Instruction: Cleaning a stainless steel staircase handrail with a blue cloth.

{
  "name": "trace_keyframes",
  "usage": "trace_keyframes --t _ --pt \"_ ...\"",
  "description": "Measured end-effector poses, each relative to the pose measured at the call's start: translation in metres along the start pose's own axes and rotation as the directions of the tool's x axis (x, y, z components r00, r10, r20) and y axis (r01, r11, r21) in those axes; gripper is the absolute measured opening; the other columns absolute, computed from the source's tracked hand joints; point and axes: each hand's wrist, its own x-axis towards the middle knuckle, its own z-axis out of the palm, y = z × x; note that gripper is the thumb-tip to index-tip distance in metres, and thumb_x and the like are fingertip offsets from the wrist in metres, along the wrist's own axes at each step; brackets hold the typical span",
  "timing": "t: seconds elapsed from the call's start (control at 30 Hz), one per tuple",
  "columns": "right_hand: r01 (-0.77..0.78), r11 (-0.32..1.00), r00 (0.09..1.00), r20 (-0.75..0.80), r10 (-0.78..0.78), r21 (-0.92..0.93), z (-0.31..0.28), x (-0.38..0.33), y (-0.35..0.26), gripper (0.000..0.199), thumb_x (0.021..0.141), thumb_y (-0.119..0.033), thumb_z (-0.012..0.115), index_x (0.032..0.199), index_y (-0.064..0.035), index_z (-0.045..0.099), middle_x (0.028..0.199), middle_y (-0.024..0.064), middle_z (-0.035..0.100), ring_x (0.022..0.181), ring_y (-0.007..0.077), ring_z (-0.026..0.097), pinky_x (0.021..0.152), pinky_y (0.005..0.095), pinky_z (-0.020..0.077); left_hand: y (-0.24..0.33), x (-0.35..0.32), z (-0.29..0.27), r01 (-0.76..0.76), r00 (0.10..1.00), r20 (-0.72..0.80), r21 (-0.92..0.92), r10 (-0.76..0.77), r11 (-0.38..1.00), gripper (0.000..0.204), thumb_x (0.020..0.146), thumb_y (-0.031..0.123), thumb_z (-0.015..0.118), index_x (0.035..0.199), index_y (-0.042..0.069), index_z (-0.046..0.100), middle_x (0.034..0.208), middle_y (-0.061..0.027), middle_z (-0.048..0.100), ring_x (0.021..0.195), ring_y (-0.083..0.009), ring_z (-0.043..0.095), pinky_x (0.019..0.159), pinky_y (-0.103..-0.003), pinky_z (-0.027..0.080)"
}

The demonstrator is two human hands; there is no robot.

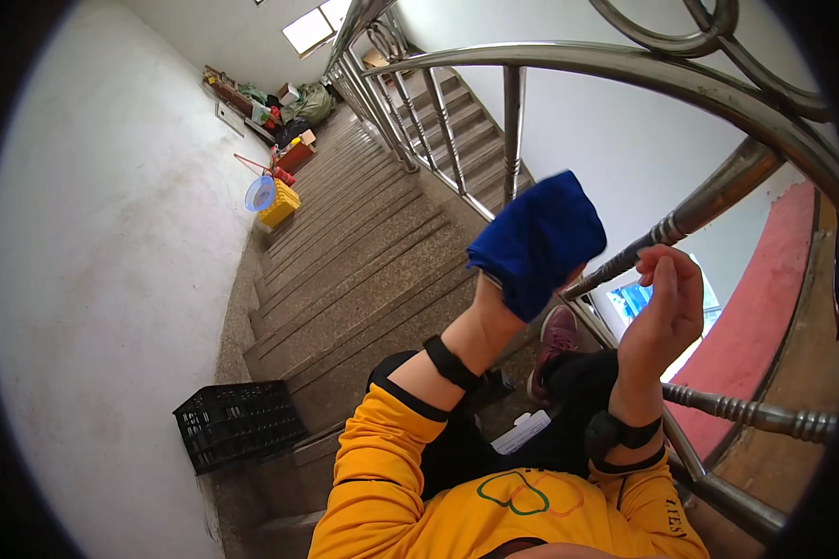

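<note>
Stairwell: left hand (508, 298) fingers hidden under blue cloth (538, 240) on baluster (667, 228), right hand (664, 307) curled, touching it.

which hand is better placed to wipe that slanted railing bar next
Probably left: the left hand already holds the blue cloth right at the slanted baluster, while the right hand only grips that bar, with no cloth.

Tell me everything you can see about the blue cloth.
The blue cloth is a deep blue, soft-looking fabric, bunched and folded over the left hand, which is mostly hidden under it. It is held up against a slanting metal baluster of the stair railing, and its lower right edge meets that bar. The right hand holds the same bar just beside the cloth. It shows no pattern.
</note>
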Motion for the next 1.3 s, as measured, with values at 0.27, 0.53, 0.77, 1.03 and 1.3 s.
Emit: trace_keyframes --t 0.27,0.53,0.77,1.03,1.3 --pt "0.154 0.987 0.986 -0.051 -0.156 -0.047 -0.002 0.001 0.006 0.012 0.088 -0.003 0.053 0.099 0.0008 0.055 0.091 0.0044 0.057 0.083 0.0103 0.053 0.076 0.0227 0.0429 -0.003 0.022 0.082 -0.150 0.955 0.278 0.159 0.101 0.976 0.047 0.098 0.027 0.039 0.138 0.004 0.034 0.132 -0.0108 0.048 0.118 -0.0218 0.049 0.101 -0.035 0.040" --pt "0.011 0.998 0.995 -0.096 -0.005 0.065 -0.014 -0.009 0.031 0.055 0.086 -0.023 0.057 0.129 0.0054 0.039 0.121 0.0171 0.052 0.114 0.0229 0.050 0.096 0.0330 0.0396 -0.022 0.031 0.132 -0.434 0.894 0.422 0.741 0.148 0.512 0.043 0.100 0.030 0.036 0.134 0.005 0.035 0.110 -0.0051 0.052 0.092 -0.0077 0.049 0.079 -0.022 0.042" --pt "0.136 0.987 0.989 -0.046 -0.141 -0.084 -0.010 -0.009 0.018 0.042 0.084 -0.014 0.059 0.119 0.0033 0.045 0.113 0.0111 0.052 0.103 0.0166 0.052 0.090 0.0271 0.0410 -0.025 0.031 0.102 -0.387 0.903 0.425 0.733 0.068 0.560 0.044 0.099 0.031 0.038 0.135 0.007 0.035 0.116 -0.0044 0.050 0.101 -0.0092 0.048 0.088 -0.024 0.040" --pt "0.288 0.947 0.955 -0.030 -0.295 -0.142 -0.006 0.000 0.010 0.025 0.085 0.004 0.052 0.109 0.0021 0.047 0.104 0.0098 0.049 0.095 0.0156 0.051 0.086 0.0262 0.0418 -0.044 0.046 0.062 -0.299 0.928 0.370 0.649 0.054 0.700 0.040 0.101 0.035 0.033 0.123 0.005 0.047 0.106 -0.0038 0.055 0.097 -0.0086 0.051 0.086 -0.023 0.042" --pt "0.318 0.943 0.948 0.013 -0.318 -0.097 -0.004 0.002 0.011 0.028 0.084 0.008 0.052 0.111 0.0025 0.047 0.107 0.0115 0.049 0.098 0.0174 0.050 0.088 0.0283 0.0407 -0.050 0.049 0.027 -0.148 0.959 0.277 0.655 -0.053 0.741 0.042 0.100 0.038 0.034 0.107 0.004 0.058 0.082 0.0013 0.058 0.074 -0.0062 0.054 0.068 -0.020 0.046"
